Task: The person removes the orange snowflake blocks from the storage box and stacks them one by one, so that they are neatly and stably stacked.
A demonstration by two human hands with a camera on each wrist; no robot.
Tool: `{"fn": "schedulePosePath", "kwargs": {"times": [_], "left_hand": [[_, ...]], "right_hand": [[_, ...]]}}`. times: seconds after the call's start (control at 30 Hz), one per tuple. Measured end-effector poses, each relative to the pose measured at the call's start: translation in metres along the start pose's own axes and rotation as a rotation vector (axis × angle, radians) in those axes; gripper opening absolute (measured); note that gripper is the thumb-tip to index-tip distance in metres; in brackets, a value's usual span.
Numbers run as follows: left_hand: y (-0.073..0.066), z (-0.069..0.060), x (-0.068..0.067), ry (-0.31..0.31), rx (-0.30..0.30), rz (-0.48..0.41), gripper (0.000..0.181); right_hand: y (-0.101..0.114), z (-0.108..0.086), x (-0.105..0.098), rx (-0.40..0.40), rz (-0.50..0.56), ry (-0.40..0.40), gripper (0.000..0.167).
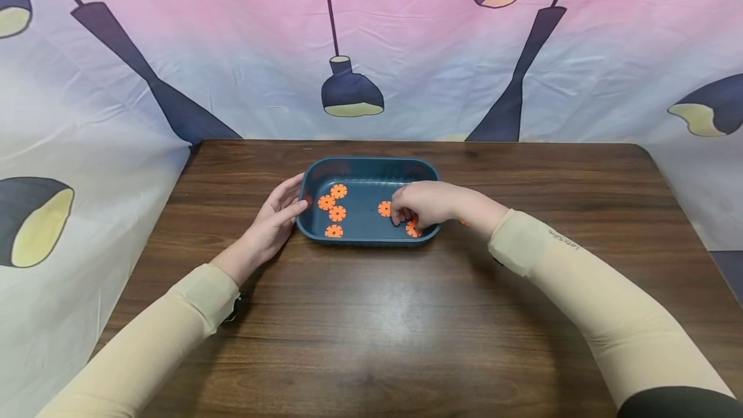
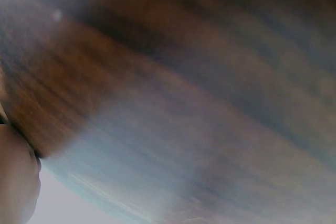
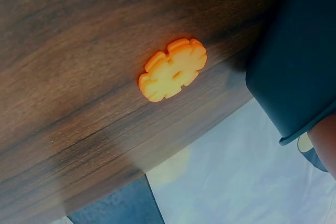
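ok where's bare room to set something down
Bare: the tabletop between the sleeves, in front of the tray; also beyond the right sleeve, toward the backdrop. Crowded: the tray's right end, where the right hand sits among orange discs.

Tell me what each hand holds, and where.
The left hand grips the blue tray by its left end. The right hand is beside orange pieces; whether it holds one cannot be told.
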State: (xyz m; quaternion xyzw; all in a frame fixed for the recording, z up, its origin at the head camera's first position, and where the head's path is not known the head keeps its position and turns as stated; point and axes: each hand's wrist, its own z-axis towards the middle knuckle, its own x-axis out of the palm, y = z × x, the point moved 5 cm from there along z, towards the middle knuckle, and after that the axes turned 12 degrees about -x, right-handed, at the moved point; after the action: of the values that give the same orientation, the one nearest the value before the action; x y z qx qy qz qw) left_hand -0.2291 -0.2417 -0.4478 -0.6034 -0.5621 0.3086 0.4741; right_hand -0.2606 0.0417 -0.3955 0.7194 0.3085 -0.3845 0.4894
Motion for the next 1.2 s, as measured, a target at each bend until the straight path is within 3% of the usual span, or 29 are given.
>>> {"fn": "schedulePosePath", "kwargs": {"times": [0.5, 0.73, 1.0, 1.2], "left_hand": [[-0.001, -0.002, 0.0, -0.006, -0.002, -0.007, 0.053], [-0.001, -0.001, 0.001, -0.004, 0.006, -0.015, 0.053], [0.001, 0.0, 0.0, -0.007, 0.007, -0.008, 0.053], [0.001, 0.0, 0.0, -0.007, 0.008, -0.003, 0.054]], "right_hand": [[0.0, 0.001, 0.0, 0.02, 0.005, -0.033, 0.018], [-0.002, -0.002, -0.007, -0.035, 0.122, -0.124, 0.017], [-0.005, -0.009, -0.015, -0.049, 0.249, -0.248, 0.009], [-0.007, -0.021, -0.027, -0.036, 0.284, -0.351, 0.006]]}}
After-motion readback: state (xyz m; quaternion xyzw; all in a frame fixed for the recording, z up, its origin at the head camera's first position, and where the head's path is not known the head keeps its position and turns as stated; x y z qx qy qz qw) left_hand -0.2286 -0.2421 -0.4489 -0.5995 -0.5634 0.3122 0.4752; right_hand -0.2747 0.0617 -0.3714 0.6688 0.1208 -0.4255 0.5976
